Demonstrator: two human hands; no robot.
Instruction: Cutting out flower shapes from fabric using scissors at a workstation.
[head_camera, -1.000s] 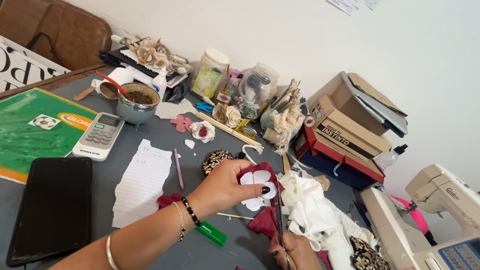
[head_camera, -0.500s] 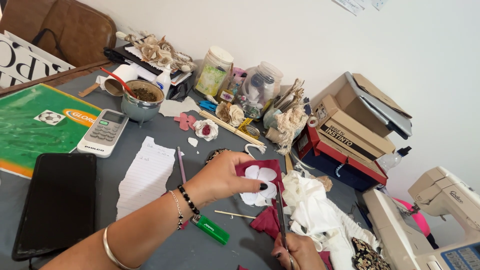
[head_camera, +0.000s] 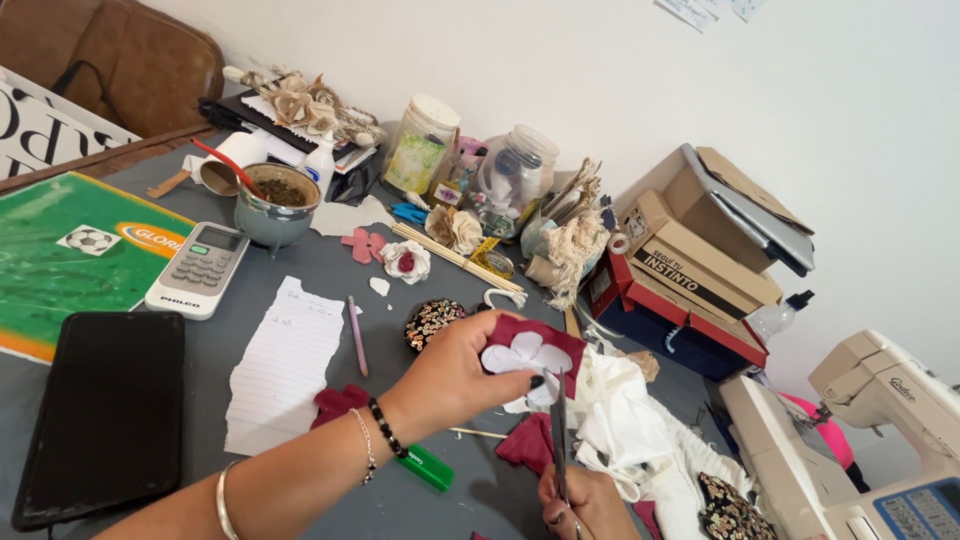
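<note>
A piece of dark red fabric (head_camera: 545, 338) is held up above the grey table (head_camera: 400, 400), pinched at its left edge by the left hand (head_camera: 455, 372). Against its near face lies a white flower-shaped paper pattern (head_camera: 525, 355) with rounded petals, pressed flat to the cloth by the thumb. A pair of metal scissors (head_camera: 558, 430) stands nearly upright beneath, its blades pointing up and meeting the lower edge of the fabric just beside the pattern, its handles in the right hand (head_camera: 585, 505).

Bright, even daylight; soft faint shadows; sharp focus; slight wide-angle stretch at edges.
</note>
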